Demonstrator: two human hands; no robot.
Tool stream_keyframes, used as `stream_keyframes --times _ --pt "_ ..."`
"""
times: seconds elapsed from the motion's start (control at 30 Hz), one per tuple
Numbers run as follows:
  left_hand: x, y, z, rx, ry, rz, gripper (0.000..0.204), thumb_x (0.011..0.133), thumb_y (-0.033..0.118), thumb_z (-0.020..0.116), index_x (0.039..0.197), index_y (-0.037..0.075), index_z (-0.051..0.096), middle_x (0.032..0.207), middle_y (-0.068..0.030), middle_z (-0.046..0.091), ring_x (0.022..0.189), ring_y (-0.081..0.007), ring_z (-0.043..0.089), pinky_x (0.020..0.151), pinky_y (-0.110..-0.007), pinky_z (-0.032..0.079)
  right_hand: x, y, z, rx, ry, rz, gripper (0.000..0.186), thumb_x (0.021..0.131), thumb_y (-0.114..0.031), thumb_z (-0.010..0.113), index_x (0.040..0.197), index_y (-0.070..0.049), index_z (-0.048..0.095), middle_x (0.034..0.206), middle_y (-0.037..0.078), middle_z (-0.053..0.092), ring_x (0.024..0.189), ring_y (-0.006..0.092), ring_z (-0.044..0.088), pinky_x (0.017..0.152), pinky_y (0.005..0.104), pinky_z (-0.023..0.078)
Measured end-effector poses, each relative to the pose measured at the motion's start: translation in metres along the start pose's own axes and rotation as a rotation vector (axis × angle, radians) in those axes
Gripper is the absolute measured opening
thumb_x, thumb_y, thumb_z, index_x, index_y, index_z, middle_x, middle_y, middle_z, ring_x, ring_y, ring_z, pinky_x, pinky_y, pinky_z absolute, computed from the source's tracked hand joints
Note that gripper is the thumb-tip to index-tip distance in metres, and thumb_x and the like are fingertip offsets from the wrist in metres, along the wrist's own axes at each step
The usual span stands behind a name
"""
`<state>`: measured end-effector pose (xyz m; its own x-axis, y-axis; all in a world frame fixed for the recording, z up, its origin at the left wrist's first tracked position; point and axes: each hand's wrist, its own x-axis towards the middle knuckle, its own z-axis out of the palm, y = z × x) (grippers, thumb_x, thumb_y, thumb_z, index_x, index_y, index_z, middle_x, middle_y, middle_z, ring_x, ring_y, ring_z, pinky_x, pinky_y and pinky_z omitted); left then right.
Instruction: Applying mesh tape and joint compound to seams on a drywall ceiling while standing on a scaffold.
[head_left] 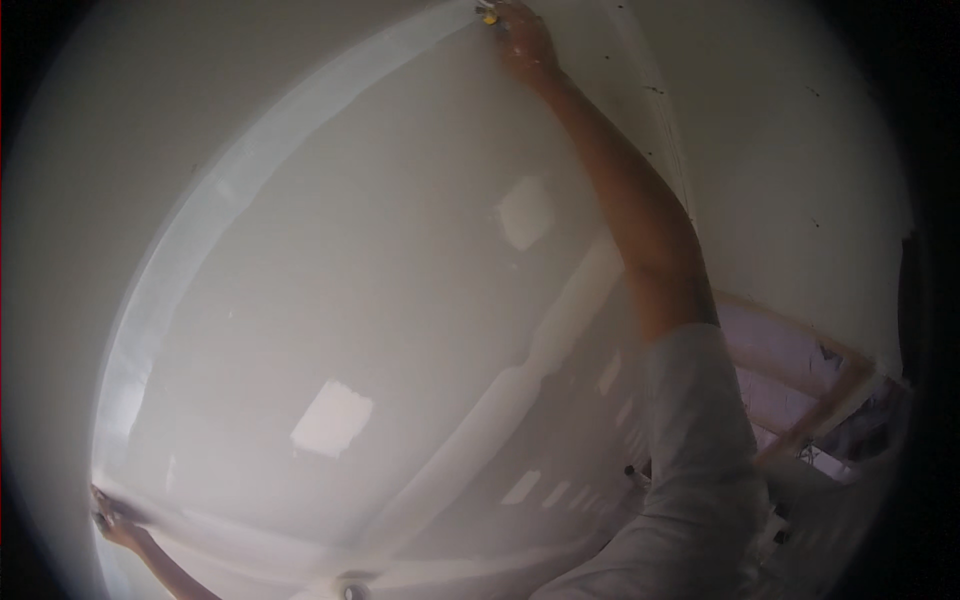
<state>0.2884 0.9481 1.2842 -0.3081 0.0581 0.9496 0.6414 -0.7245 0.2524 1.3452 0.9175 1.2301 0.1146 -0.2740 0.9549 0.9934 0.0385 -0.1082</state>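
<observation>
My right hand (525, 45) is raised high at the top of the head view, at the upper end of a pale band (240, 170) along the panel edge. Its fingers are closed around a small tool with a yellow part (489, 17); the rest of the tool is cut off by the frame. Far off at the lower left, my left hand (120, 527) touches the same edge, low on the band. Its fingers look bent together, and whatever they may hold is too small and dim to make out. The band looks smooth and whitish against the grey panel (330, 260).
White filler patches (333, 418) and a long filled seam (480, 430) mark the panel. A small round fitting (352, 590) sits at the bottom edge. On the right, a framed opening (790, 370) shows purplish boards behind my sleeved arm.
</observation>
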Motion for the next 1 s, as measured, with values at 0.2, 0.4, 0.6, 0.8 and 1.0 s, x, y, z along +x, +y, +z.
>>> stream_keyframes --times 0.2,0.4,0.6,0.8,1.0 --pt "-0.007 0.011 0.018 -0.111 -0.041 -0.118 0.041 0.1 0.014 0.06 0.134 -0.007 0.062 0.136 -0.0175 0.065 0.125 -0.0251 0.061 0.109 -0.036 0.045 -0.01 -0.044 -0.033 0.088 0.069 -0.048 0.048 0.082 0.003 0.068 0.129 -0.004 0.062 0.133 0.017 0.064 0.127 0.039 0.057 0.108 0.0468 0.045" --pt "-0.049 0.087 0.062 -0.196 0.014 -0.152 0.039 0.102 0.016 0.064 0.13 -0.01 0.062 0.131 -0.0161 0.067 0.121 -0.0215 0.064 0.105 -0.032 0.047 -0.034 -0.22 -0.056 0.244 -0.051 -0.407 0.044 0.09 0.0 0.061 0.133 -0.005 0.062 0.129 0.011 0.065 0.128 0.0278 0.057 0.111 0.0416 0.044" --pt "-0.068 0.139 0.083 -0.161 0.054 -0.104 0.035 0.102 0.017 0.065 0.126 -0.009 0.065 0.124 -0.0144 0.071 0.112 -0.0195 0.068 0.099 -0.029 0.05 -0.025 -0.243 -0.043 0.267 -0.08 -0.491 0.04 0.091 -0.005 0.062 0.131 -0.007 0.064 0.131 0.007 0.064 0.13 0.0254 0.056 0.115 0.0414 0.042" --pt "-0.107 0.217 0.114 -0.171 0.111 -0.077 0.024 0.096 0.019 0.073 0.109 -0.002 0.073 0.101 -0.0052 0.074 0.086 -0.0092 0.064 0.078 -0.024 0.047 -0.007 -0.237 -0.059 0.418 -0.08 -0.632 0.046 0.089 -0.002 0.064 0.134 -0.009 0.063 0.132 0.006 0.065 0.126 0.0233 0.059 0.117 0.0396 0.042" --pt "-0.08 0.233 0.113 -0.224 0.136 -0.166 0.022 0.095 0.017 0.075 0.105 -0.001 0.072 0.083 0.0028 0.065 0.064 -0.0031 0.044 0.058 -0.021 0.033 0.01 -0.275 -0.043 0.354 -0.113 -0.605 0.056 0.084 0.004 0.066 0.138 -0.01 0.061 0.128 0.007 0.067 0.125 0.0264 0.06 0.114 0.0398 0.045"
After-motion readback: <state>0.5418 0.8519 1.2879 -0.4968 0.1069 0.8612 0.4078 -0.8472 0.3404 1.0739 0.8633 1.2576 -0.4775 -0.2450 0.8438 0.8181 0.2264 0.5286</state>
